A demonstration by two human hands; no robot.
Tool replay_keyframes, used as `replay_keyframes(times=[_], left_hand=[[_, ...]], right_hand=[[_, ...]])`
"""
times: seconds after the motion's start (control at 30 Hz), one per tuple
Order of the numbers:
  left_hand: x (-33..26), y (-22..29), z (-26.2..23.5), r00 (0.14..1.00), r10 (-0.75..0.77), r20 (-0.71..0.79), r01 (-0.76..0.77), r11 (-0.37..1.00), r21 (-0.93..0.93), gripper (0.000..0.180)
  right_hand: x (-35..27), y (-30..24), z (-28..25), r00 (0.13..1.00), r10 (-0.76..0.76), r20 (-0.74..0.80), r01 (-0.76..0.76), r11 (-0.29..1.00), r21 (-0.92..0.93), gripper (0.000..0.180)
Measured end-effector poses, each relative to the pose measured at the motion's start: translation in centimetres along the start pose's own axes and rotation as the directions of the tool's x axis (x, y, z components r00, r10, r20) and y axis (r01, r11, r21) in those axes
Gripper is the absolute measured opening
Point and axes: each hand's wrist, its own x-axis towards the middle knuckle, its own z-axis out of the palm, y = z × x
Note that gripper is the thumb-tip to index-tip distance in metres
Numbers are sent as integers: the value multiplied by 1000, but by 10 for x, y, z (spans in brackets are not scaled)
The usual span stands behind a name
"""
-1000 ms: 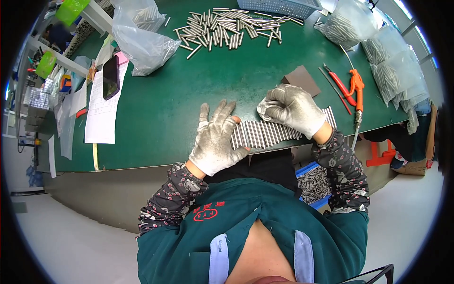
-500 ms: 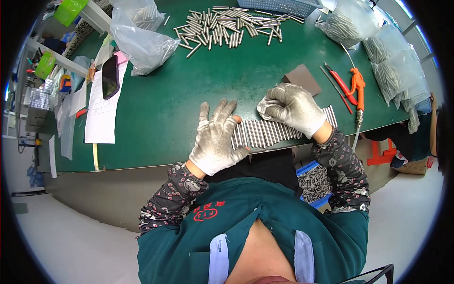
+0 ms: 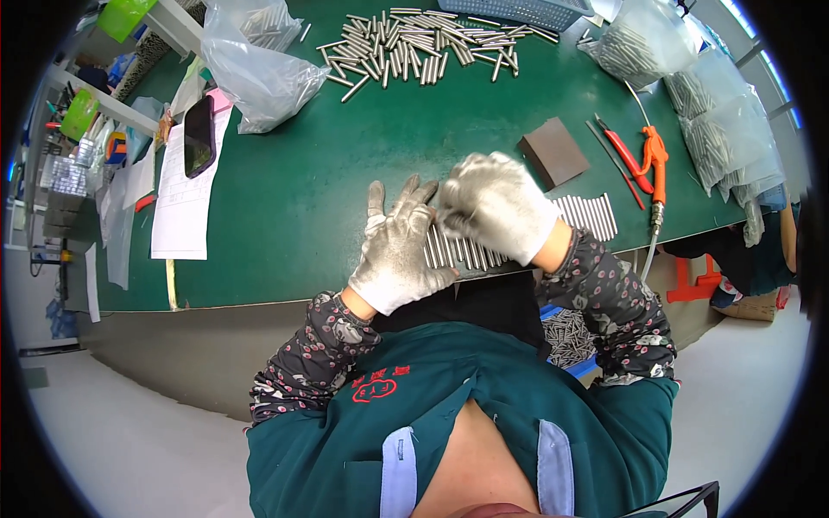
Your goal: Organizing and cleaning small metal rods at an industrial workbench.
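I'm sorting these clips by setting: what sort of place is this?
Probably a small-parts factory or workshop: a row of metal pins lies on a green workbench, with plastic bags of similar pins and an orange air gun to the right.

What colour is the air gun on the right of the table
The air gun is bright orange, best seen in the head view.

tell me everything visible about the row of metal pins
The row of metal pins is made of slim, straight, shiny silver-grey cylinders lying flat side by side, near the front edge of the green tabletop. Their ends point roughly toward and away from the person. The left hand brackets the row's left end; the blurred right hand hides its middle, so contact there is unclear.
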Motion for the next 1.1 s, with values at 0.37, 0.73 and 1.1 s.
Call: replay_keyframes(times=[0.37, 0.73, 1.1], left_hand=[[-1, 0, -2, 1000, 11, -7, -11, 1000, -23, 64], [-2, 4, -4, 997, 35, -65, -37, 999, -38, 69], [-6, -12, -17, 998, 62, -20, -62, 998, 25, 45]], right_hand=[[1, -3, 0, 998, -59, -1, 59, 998, 24, 20], [-4, 50, -16, 884, 102, -456, -241, 936, -258, 24], [-76, -54, 18, 980, 80, -183, -87, 996, -28, 30]])
